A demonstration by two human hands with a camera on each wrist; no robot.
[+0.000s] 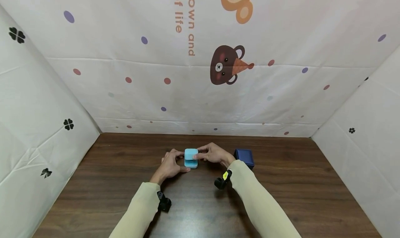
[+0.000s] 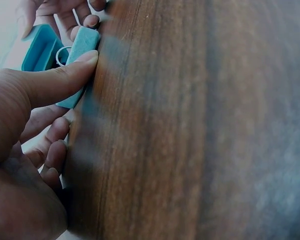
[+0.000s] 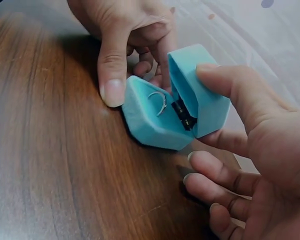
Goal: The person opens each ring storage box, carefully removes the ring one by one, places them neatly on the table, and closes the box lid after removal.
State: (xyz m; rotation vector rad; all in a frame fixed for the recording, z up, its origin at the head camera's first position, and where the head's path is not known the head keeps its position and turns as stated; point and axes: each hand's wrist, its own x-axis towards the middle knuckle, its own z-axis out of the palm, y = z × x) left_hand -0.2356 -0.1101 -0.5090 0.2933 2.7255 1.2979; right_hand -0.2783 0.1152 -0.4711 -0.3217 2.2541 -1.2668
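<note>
A light-blue ring box (image 1: 190, 152) sits on the wooden table between the two hands, its hinged lid (image 3: 210, 107) raised. Inside the base (image 3: 152, 127) a thin silver ring (image 3: 164, 106) stands upright in the lining. My left hand (image 1: 170, 165) holds the base from the left, thumb at its front edge and fingers round the far side. From the right, my right hand (image 1: 215, 154) pinches the lid, thumb on its outer face and index finger low behind it near the dark hinge. The right hand's other fingers curl loosely beside the box.
A dark blue box (image 1: 245, 157) stands on the table (image 1: 125, 182) just right of my right wrist, partly behind the sleeve. White printed cloth (image 1: 187, 99) hangs behind the table's far edge and along both sides.
</note>
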